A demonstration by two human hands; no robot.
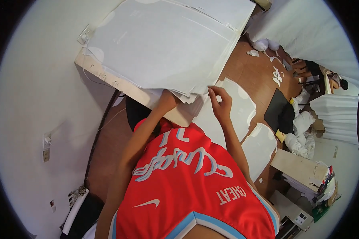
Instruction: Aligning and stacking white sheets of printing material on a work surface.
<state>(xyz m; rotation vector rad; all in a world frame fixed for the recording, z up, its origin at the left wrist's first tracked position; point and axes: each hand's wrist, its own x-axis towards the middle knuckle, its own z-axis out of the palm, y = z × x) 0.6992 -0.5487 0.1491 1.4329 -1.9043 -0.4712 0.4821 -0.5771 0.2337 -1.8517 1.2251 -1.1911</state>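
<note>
A stack of large, thin white sheets [159,47] with curved cut corners covers the table before me; I cannot tell whether they are paper or cloth. Their near edges fan out in several loose layers [187,98]. My left hand [169,99] reaches in at this near edge, its fingers hidden beneath the upper layers. At the right corner of the stack, my right hand [222,104] has its fingers curled, with thumb and forefinger close together on the sheet's edge. The pale table edge [179,116] shows below the layers, close to my body.
More white sheets [237,99] lie low on the right, with another pile [259,147] nearer. White scraps [277,75] and stuffed bags [303,131] are on the brown floor. Another person [335,81] sits far right. A wall with sockets [46,139] borders the left, and a cord hangs by the table.
</note>
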